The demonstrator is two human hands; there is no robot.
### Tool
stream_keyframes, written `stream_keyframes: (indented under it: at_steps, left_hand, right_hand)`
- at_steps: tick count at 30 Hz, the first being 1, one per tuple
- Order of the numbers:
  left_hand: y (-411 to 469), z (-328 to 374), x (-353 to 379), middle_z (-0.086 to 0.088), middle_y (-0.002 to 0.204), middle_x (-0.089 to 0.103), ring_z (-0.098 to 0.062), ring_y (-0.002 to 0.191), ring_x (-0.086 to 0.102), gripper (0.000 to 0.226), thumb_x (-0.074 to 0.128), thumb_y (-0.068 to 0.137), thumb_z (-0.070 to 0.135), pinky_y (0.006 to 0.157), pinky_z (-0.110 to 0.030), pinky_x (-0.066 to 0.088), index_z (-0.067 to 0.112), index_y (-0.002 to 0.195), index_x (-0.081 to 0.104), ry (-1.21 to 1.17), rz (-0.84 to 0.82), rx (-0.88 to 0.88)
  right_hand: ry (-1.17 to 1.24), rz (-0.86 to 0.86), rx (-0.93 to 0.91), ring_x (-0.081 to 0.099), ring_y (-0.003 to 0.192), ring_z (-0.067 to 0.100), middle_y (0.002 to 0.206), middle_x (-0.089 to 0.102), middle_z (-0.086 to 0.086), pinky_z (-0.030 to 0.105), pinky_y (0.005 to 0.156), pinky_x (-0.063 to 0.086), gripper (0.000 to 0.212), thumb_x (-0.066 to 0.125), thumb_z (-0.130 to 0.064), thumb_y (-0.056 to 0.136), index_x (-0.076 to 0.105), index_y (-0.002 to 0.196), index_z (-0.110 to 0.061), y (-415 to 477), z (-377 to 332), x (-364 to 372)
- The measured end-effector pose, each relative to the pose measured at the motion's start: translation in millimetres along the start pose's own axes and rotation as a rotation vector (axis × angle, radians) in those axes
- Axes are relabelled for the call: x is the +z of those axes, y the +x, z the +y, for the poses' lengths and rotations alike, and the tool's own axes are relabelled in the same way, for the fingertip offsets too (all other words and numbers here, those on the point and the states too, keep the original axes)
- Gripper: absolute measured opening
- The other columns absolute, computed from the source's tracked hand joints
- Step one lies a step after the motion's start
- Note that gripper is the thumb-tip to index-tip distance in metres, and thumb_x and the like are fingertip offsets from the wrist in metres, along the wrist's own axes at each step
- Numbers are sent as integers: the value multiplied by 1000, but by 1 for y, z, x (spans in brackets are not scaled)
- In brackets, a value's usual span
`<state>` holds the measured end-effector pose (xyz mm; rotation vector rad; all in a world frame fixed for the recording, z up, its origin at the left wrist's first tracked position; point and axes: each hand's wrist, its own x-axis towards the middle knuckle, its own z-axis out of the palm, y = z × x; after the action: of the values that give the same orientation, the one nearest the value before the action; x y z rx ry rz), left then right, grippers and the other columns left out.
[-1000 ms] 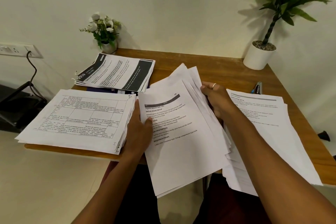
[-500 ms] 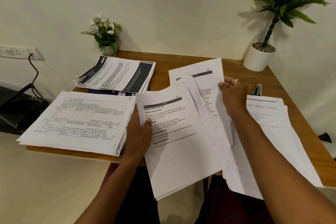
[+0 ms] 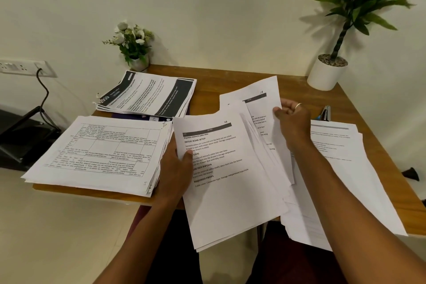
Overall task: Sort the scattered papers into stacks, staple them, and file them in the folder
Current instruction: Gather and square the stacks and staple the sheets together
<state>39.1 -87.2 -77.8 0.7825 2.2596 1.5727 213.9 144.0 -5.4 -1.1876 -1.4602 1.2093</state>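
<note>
L hand [image 3: 176, 168]: we saw it grip the held bundle [image 3: 230, 191] at its left edge, thumb on top, fingers under, prob. to steady it while pages got leafed.
R hand [image 3: 294, 120]: pinched one sheet [image 3: 255, 99] by its right edge, raised & fanned out from the bundle; we judged this was sorting by header.
Stacks: three lay on the tabletop [image 3: 230, 76]: grid stack [image 3: 99, 150] left, dark-banner stack [image 3: 147, 94] behind it, plain-text stack [image 3: 345, 136] right, partly under the R forearm.
Folder: prob. the purple thing [image 3: 143, 116] under the dark-banner stack; we couldn't be sure.
Stapler [image 3: 325, 113]: near the right edge, untouched.
Edges: grid stack, bundle & plain-text stack all overhung the near edge.
Room: bare wood at back centre, betw. stacks & plant pot [image 3: 327, 74].
</note>
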Motion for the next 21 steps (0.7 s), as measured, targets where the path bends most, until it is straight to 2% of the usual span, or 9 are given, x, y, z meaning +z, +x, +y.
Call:
stream_keyframes:
  at_steps: [5, 8, 10, 13, 16, 19, 21]
  left_hand:
    - [0, -3, -1, 4, 133, 61, -20, 110, 64, 44, 59, 102, 27, 86, -41, 60, 29, 144, 48, -19, -15, 19]
    - [2, -4, -1, 7, 125, 63, -18, 103, 66, 36, 58, 102, 28, 71, -22, 54, 27, 138, 54, -2, -26, 16]
    - [1, -4, 0, 8, 119, 65, -15, 99, 66, 30, 57, 102, 27, 66, -17, 49, 25, 133, 58, -3, -39, 11]
    - [1, -2, -1, 7, 113, 68, -12, 93, 66, 25, 57, 103, 26, 66, -20, 51, 23, 127, 61, -14, -46, 1]
    - [0, 1, -3, 10, 98, 68, -8, 86, 65, 14, 53, 104, 17, 66, -21, 48, 23, 107, 65, 2, -55, 53]
    - [0, -5, -6, 10, 111, 72, -5, 106, 65, 28, 52, 97, -7, 79, -20, 55, 13, 89, 69, -164, -106, 114]
    - [1, -10, -5, 5, 115, 74, -10, 114, 65, 27, 55, 93, -14, 85, -24, 56, 7, 80, 67, -224, -153, 135]
  right_hand:
    - [-97, -65, 23, 69, 92, 8, 111, 71, -4, 19, 68, 53, 37, 73, -15, 93, 62, 128, -17, -5, 7, 2]
    - [-196, -93, 59, 69, 98, 17, 118, 71, -1, 25, 72, 52, 27, 70, -19, 95, 65, 121, -18, -5, 16, 2]
    - [-247, -104, 92, 68, 101, 21, 122, 71, 4, 28, 76, 50, 23, 69, -20, 95, 64, 117, -15, -6, 21, 2]
    - [-314, -110, 118, 66, 111, 27, 128, 68, 7, 30, 82, 49, 26, 67, -19, 97, 62, 121, -10, -7, 25, 2]
    - [-344, -109, 101, 65, 115, 29, 131, 66, 7, 31, 86, 50, 26, 65, -18, 98, 62, 122, -10, -8, 26, 1]
    - [-353, -92, 96, 65, 105, 24, 126, 68, 7, 32, 85, 50, 25, 64, -19, 96, 63, 119, -11, -12, 35, 3]
    - [-375, -39, 86, 65, 110, 27, 127, 67, 9, 37, 92, 53, 33, 64, -26, 95, 62, 123, -10, -19, 43, 7]
